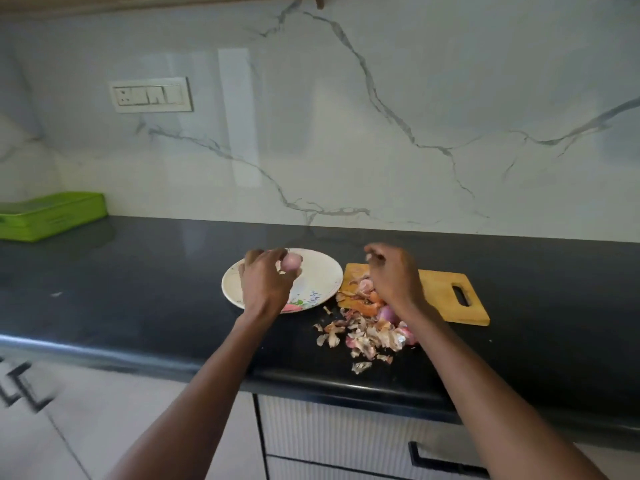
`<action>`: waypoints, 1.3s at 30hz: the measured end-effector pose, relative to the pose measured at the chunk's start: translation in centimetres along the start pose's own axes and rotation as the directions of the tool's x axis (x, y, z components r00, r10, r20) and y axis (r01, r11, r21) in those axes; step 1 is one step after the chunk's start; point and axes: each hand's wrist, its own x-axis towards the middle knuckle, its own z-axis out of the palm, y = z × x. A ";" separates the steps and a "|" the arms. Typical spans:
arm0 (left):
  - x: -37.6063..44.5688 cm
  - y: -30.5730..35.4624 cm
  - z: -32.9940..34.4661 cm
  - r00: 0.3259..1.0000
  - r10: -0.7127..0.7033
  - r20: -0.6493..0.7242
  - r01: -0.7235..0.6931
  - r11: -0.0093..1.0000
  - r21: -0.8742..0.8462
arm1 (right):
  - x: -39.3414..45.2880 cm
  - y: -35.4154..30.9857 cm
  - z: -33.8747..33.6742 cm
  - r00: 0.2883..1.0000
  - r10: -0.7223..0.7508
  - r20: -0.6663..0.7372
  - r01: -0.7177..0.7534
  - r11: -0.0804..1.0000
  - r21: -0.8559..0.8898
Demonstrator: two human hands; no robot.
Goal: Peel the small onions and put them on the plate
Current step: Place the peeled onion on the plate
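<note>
Over the white plate (322, 271) on the dark bench (138, 289), a peeled small onion (290, 262) is held in the curled fingers of the left hand (266, 278). To the right, above the wooden cutting board (446, 299), the right hand (391, 271) is raised, fingers bunched; what they grip cannot be told. Onion skins (363, 336) and unpeeled onions (389, 313) are heaped at the board's near-left edge.

Black countertop (138, 289) against white marble-veined backsplash (381, 116). Green tray (52, 216) far left on the counter, touching the wall. White switch panel (151, 95) on the wall, upper left. Wooden cutting board (446, 296) with handle slot, right of centre. White cabinet fronts (346, 438) with black handles below the near edge.
</note>
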 end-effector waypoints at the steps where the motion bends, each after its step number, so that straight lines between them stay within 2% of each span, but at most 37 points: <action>1: -0.1 -0.7 -0.1 1.000 -0.019 0.020 0.018 0.998 0.062 | -0.2 -0.7 0.8 0.997 -0.036 0.074 0.039 0.999 -0.033; 3: -0.6 -1.3 -0.3 0.994 -0.071 0.078 0.056 0.982 0.179 | -0.6 -2.2 2.1 0.982 -0.080 0.173 0.094 0.993 -0.076; 5: -0.9 -1.5 -0.3 0.989 -0.100 0.104 0.072 0.966 0.250 | -1.0 -3.4 2.6 0.977 -0.096 0.189 0.113 0.990 -0.083; 9: -0.9 -1.8 -0.1 0.986 -0.101 0.131 0.058 0.953 0.296 | -1.6 -4.6 2.6 0.964 -0.118 0.240 0.157 0.977 -0.147; 11: -1.0 -1.7 -0.1 0.989 -0.095 0.116 0.058 0.955 0.289 | -1.6 -4.4 2.6 0.964 -0.087 0.252 0.129 0.980 -0.154; 13: -1.3 -0.6 0.1 0.997 -0.061 0.049 0.048 0.974 0.223 | -1.7 -4.1 2.2 0.967 -0.058 0.249 0.091 0.988 -0.125; 15: -1.4 1.6 0.4 1.000 -0.001 0.021 0.000 0.996 0.087 | -1.6 -3.5 1.4 0.972 -0.018 0.235 0.045 0.993 -0.112; 17: -0.8 4.3 1.1 0.994 -0.021 0.107 0.030 0.997 -0.078 | -1.3 -2.5 0.2 0.983 0.077 0.164 -0.059 0.992 -0.113; 19: 0.6 6.6 1.9 0.958 -0.119 0.260 0.160 0.977 -0.143 | -0.8 -0.7 -1.5 0.975 0.205 0.079 -0.191 0.968 -0.163; 21: 1.9 8.1 2.8 0.897 -0.221 0.384 0.274 0.957 -0.090 | -0.2 1.5 -3.7 0.941 0.337 0.039 -0.315 0.911 -0.264; 22: 2.3 8.8 3.4 0.876 -0.238 0.420 0.274 0.961 -0.025 | 0.0 2.6 -4.9 0.914 0.404 0.033 -0.375 0.873 -0.311; 24: 3.0 9.5 4.6 0.856 -0.235 0.461 0.225 0.971 0.078 | 0.2 4.4 -6.6 0.862 0.506 0.032 -0.452 0.794 -0.406; 28: 4.9 8.9 8.4 0.803 -0.234 0.548 0.059 0.946 0.319 | 0.0 7.1 -7.6 0.749 0.661 0.052 -0.492 0.607 -0.625; 30: 6.0 7.8 10.9 0.762 -0.267 0.590 -0.012 0.905 0.425 | 0.0 8.0 -7.4 0.684 0.727 0.056 -0.550 0.565 -0.615; 33: 6.6 6.8 13.0 0.726 -0.299 0.619 -0.069 0.864 0.498 | 0.4 8.4 -6.8 0.671 0.740 0.049 -0.589 0.572 -0.571; 36: 6.7 7.0 13.3 0.725 -0.316 0.611 -0.044 0.865 0.500 | 0.5 8.6 -6.8 0.653 0.757 0.014 -0.657 0.576 -0.486; 39: 8.1 5.6 15.6 0.721 -0.250 0.647 -0.048 0.913 0.406 | 0.8 9.3 -7.0 0.608 0.794 0.014 -0.739 0.572 -0.356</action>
